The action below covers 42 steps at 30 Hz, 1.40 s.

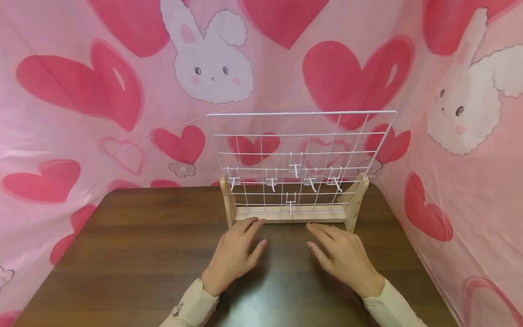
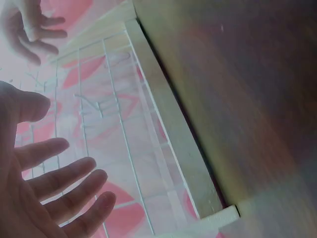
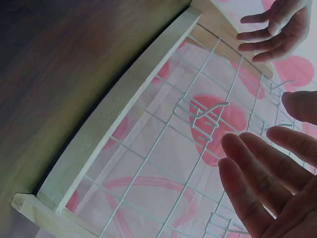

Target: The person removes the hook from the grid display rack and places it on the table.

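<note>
Pink heart-printed cloth (image 1: 278,86) is hanging behind a white wire rack (image 1: 300,134), and the left hand (image 1: 234,252) and right hand (image 1: 345,254) are hovering just before it, fingers spread, gripping nothing. Moving gently around the hooks (image 1: 295,169) would probably avoid snags; the rack's wooden stand (image 1: 314,216) is resting toward the far edge of a brown table (image 1: 151,250).

We see a white wire grid (image 1: 282,153), hung with six white hooks (image 1: 271,182), upright in a pale wooden stand (image 1: 320,217) near the table's (image 1: 163,240) far right corner.
</note>
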Available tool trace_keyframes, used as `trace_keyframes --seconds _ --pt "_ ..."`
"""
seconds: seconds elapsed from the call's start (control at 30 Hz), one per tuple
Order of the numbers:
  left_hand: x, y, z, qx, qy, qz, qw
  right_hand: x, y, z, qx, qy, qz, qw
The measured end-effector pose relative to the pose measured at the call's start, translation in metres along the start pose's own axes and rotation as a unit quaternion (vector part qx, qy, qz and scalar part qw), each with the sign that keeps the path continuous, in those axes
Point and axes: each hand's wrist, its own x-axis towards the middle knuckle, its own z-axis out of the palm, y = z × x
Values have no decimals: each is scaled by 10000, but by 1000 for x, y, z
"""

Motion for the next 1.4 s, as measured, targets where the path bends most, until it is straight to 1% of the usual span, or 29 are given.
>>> trace_keyframes --seconds 0.23,0.33,0.53,0.67,0.87,1.13,1.27,1.4 --pt "1 -10 -6 -139 87 -276 9995 5 4 -2 -16 232 -29 9997" --pt "2 -14 -7 -131 143 -296 9994 8 6 -3 -15 309 1 9995" --pt "5 -22 -9 -98 376 -266 9989 12 10 -7 -32 367 233 9990" --pt "7 -26 -11 -115 467 -370 9982 15 12 -8 -34 481 266 9985" --pt "4 -31 -12 -132 454 -542 9974 17 15 -9 -24 533 256 9982" --pt "4 -40 -17 -203 786 -774 9937 21 20 -13 -1 583 359 9977" --pt "7 -44 -17 -253 876 -813 9925 21 24 -16 -16 711 402 9967" --pt "8 -45 -18 -337 964 -897 9907 22 28 -20 -29 723 433 9964"
